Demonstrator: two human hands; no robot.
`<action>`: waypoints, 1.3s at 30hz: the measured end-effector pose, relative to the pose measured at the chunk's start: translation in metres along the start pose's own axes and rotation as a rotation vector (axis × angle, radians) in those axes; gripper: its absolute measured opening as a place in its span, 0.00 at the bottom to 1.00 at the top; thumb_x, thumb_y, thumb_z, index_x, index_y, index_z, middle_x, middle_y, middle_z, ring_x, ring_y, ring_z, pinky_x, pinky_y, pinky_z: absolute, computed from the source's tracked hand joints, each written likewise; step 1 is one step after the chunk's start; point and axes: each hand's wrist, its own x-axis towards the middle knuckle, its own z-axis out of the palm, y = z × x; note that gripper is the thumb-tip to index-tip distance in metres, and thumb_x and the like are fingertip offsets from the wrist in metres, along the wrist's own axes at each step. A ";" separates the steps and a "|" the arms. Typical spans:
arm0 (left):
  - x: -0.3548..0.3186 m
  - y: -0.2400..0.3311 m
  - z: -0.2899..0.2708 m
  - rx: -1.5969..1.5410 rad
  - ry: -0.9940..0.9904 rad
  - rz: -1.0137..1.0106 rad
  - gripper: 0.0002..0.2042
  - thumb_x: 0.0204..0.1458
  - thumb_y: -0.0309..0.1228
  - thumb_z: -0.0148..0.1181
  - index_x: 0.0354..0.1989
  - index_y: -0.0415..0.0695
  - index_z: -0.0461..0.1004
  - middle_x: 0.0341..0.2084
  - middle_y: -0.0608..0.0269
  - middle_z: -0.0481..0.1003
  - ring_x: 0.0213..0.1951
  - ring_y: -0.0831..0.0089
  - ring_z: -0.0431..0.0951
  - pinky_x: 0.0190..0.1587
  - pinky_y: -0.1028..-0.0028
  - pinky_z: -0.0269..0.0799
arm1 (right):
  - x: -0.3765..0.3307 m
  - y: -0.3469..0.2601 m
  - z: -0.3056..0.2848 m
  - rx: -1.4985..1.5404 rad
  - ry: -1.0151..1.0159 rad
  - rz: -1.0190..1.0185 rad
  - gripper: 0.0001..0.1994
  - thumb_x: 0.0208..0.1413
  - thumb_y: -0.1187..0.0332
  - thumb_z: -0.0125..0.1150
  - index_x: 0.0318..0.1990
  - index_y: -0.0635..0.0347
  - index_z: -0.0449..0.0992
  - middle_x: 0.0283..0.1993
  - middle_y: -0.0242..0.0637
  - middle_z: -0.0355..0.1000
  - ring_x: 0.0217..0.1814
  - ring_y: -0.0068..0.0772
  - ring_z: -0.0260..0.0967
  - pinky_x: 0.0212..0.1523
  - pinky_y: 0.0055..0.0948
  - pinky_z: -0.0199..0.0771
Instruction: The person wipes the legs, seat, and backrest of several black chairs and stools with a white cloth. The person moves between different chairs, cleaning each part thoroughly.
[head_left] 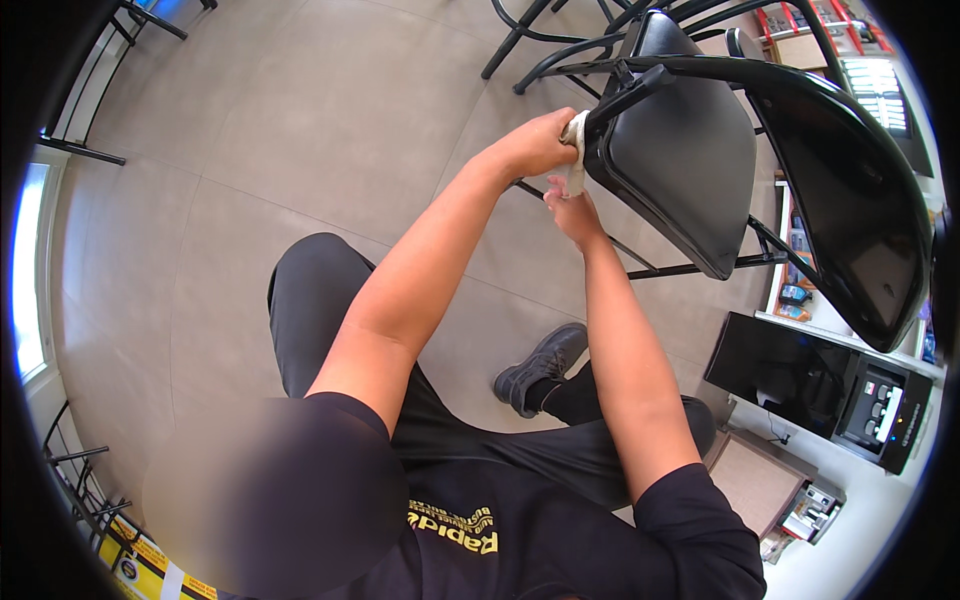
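Grey tiles (260, 130) spread below a pale cloth (577, 178) pointing lengthwise toward the wearer (570, 515), left grip (543, 146) clasping it, right grip (573, 213) unclear.

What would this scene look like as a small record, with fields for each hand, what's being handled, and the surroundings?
Left hand: closed on a cloth
Right hand: at the cloth's lower end; whether it grips is unclear
Cloth: pale, against the chair's frame
Chair: black, with seat and backrest
Floor: grey tiles
Shoe: dark, on the floor
Screen: black, at the picture's right
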 end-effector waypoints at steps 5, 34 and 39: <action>-0.002 -0.022 0.025 0.122 0.256 0.138 0.18 0.56 0.29 0.65 0.55 0.42 0.72 0.48 0.50 0.79 0.52 0.45 0.77 0.56 0.58 0.72 | 0.004 -0.002 0.016 -0.315 0.038 -0.102 0.16 0.60 0.65 0.63 0.53 0.63 0.78 0.50 0.48 0.79 0.53 0.49 0.77 0.55 0.43 0.75; -0.072 -0.115 0.036 0.184 0.242 -0.228 0.20 0.61 0.29 0.56 0.62 0.40 0.72 0.61 0.49 0.72 0.62 0.48 0.72 0.63 0.58 0.70 | -0.051 -0.065 -0.002 0.866 0.280 0.173 0.20 0.66 0.68 0.59 0.65 0.55 0.73 0.58 0.31 0.74 0.49 0.24 0.70 0.52 0.33 0.73; -0.050 -0.046 0.056 0.086 0.527 0.111 0.22 0.58 0.33 0.61 0.61 0.43 0.72 0.57 0.51 0.74 0.60 0.50 0.72 0.62 0.52 0.66 | -0.058 -0.072 0.002 0.830 0.277 0.189 0.14 0.67 0.68 0.57 0.58 0.55 0.75 0.52 0.29 0.77 0.45 0.21 0.71 0.48 0.31 0.73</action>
